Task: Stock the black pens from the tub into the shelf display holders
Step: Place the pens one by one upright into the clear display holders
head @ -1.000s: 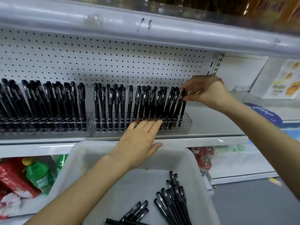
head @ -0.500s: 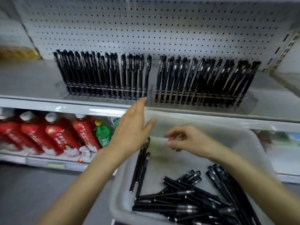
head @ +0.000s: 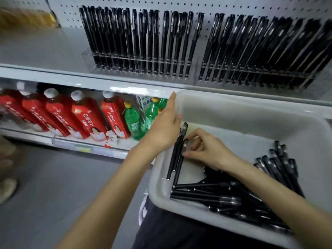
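left hand grip holding black pens over tub, right hand pinching one; red bottles lower left say "JUICE"

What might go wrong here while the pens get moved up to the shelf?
1. The left hand seems to hold a few pens loosely at the tub wall; they might slip while the right hand fingers them.
2. The right holder looks packed already; forcing more in may jam or tip its pens.
3. What props the tub is hidden; a nudge might tilt it.
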A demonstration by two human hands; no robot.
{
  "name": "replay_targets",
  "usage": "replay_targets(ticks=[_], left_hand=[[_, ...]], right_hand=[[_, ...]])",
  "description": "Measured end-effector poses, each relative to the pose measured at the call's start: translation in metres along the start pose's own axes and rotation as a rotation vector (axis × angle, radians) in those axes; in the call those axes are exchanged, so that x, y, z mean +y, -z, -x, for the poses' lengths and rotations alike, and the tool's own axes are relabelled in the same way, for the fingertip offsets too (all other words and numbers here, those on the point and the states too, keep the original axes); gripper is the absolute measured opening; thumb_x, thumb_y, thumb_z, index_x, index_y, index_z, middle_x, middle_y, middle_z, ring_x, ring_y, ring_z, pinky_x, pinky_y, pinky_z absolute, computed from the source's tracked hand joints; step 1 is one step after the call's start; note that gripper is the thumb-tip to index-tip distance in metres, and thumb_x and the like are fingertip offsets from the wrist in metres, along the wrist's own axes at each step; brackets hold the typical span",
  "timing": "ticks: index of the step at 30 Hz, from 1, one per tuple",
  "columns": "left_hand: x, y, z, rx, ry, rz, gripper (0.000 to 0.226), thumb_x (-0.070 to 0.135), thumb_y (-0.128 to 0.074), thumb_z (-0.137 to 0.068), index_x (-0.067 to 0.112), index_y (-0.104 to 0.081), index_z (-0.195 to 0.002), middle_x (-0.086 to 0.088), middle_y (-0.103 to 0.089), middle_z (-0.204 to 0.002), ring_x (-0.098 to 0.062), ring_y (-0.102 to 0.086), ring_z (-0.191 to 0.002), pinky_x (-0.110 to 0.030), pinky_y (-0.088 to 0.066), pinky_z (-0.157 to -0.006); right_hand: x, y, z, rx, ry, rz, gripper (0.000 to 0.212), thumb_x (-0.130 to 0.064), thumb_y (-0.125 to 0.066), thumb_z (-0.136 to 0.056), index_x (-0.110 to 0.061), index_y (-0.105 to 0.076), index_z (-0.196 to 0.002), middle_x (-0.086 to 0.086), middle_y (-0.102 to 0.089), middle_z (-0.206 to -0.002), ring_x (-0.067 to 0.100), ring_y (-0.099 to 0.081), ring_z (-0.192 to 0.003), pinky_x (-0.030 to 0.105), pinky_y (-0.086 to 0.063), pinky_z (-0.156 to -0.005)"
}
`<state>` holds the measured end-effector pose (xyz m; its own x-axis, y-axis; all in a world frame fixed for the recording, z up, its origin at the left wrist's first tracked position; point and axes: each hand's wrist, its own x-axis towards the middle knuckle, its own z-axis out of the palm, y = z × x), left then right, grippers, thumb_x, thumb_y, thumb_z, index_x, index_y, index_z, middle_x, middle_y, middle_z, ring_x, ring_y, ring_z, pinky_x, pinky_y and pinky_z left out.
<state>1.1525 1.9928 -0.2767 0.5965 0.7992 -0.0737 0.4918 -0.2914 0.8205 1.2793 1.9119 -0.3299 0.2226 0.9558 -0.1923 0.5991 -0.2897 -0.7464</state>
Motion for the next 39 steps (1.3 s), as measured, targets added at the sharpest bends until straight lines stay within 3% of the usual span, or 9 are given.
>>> replay_targets(ticks=[5,11,16,20,23,26,29,33,39], left_hand=[[-0.001,-0.001,0.003,0.019,-0.007,0.023,0.059,0.018,-0.035,-0.103,0.025,-0.004,-0.152,-0.009,-0.040,-0.145,-0.013,-0.046,-0.113,-0.008,-0.025,-0.069],[-0.009,0.001,0.008,0.056,0.010,0.022,0.058,0.024,-0.039,-0.101,0.025,-0.010,-0.152,-0.004,-0.034,-0.150,-0.019,-0.036,-0.134,-0.014,-0.025,-0.090],[-0.004,0.002,0.004,0.142,0.003,-0.135,0.057,0.033,-0.043,-0.098,0.018,-0.022,-0.149,-0.006,-0.037,-0.145,-0.023,-0.037,-0.132,-0.025,-0.029,-0.101],[0.038,-0.002,-0.006,0.317,-0.153,-0.221,0.047,0.037,-0.042,-0.096,0.017,-0.039,-0.139,-0.005,-0.044,-0.136,-0.021,-0.045,-0.121,-0.029,-0.035,-0.095],[0.090,-0.023,-0.015,0.144,-0.206,0.101,0.035,0.045,-0.043,-0.091,0.024,-0.057,-0.115,0.003,-0.063,-0.112,-0.012,-0.060,-0.102,-0.035,-0.046,-0.094],[0.138,-0.052,-0.026,-0.129,-0.201,0.337,0.014,0.032,-0.048,-0.094,0.026,-0.060,-0.095,-0.006,-0.069,-0.099,-0.020,-0.068,-0.091,-0.047,-0.051,-0.088],[0.163,-0.080,-0.035,-0.316,-0.183,0.378,0.015,0.016,-0.049,-0.097,0.014,-0.063,-0.094,-0.007,-0.070,-0.099,-0.015,-0.069,-0.086,-0.035,-0.053,-0.083],[0.182,-0.107,-0.050,-0.251,-0.281,0.331,0.020,0.010,-0.054,-0.094,0.016,-0.067,-0.079,-0.003,-0.073,-0.083,-0.010,-0.070,-0.075,-0.031,-0.057,-0.074],[0.182,-0.135,-0.064,-0.090,-0.505,0.031,0.013,0.026,-0.060,-0.091,0.018,-0.070,-0.095,0.002,-0.072,-0.082,-0.014,-0.068,-0.079,-0.039,-0.054,-0.074]], right_hand=[[-0.007,-0.005,0.006,0.126,-0.054,-0.321,0.038,-0.015,-0.079,-0.073,-0.022,-0.043,-0.082,-0.004,-0.061,-0.060,0.012,-0.055,-0.053,0.029,-0.047,-0.062],[-0.021,-0.009,0.017,0.050,-0.148,-0.747,0.031,0.004,-0.068,-0.080,-0.011,-0.043,-0.089,0.008,-0.057,-0.065,0.009,-0.058,-0.046,0.027,-0.055,-0.053],[-0.033,0.027,0.014,0.114,-0.011,-0.657,0.026,0.004,-0.066,-0.083,-0.014,-0.048,-0.089,0.003,-0.056,-0.066,0.007,-0.059,-0.054,0.022,-0.055,-0.057],[-0.037,0.090,0.024,0.256,0.091,-0.654,0.022,0.001,-0.065,-0.084,-0.013,-0.049,-0.091,0.006,-0.059,-0.074,0.017,-0.063,-0.072,0.028,-0.058,-0.066],[-0.035,0.143,0.038,0.422,0.178,-0.676,0.022,0.001,-0.065,-0.084,-0.010,-0.049,-0.095,0.014,-0.061,-0.080,0.026,-0.068,-0.083,0.034,-0.059,-0.073],[-0.030,0.190,0.054,0.553,0.248,-0.666,0.023,-0.001,-0.065,-0.083,-0.010,-0.051,-0.099,0.020,-0.064,-0.089,0.033,-0.067,-0.091,0.035,-0.058,-0.075],[-0.019,0.226,0.066,0.643,0.258,-0.644,0.027,-0.004,-0.066,-0.083,-0.008,-0.053,-0.106,0.021,-0.066,-0.098,0.027,-0.070,-0.086,0.027,-0.057,-0.069],[-0.004,0.253,0.071,0.726,0.274,-0.600,0.025,-0.006,-0.065,-0.084,-0.013,-0.055,-0.106,0.016,-0.064,-0.102,0.020,-0.069,-0.089,0.025,-0.056,-0.069],[0.011,0.269,0.074,0.783,0.303,-0.403,0.035,-0.005,-0.064,-0.086,-0.018,-0.049,-0.114,0.006,-0.058,-0.088,0.014,-0.070,-0.079,0.026,-0.058,-0.071]])
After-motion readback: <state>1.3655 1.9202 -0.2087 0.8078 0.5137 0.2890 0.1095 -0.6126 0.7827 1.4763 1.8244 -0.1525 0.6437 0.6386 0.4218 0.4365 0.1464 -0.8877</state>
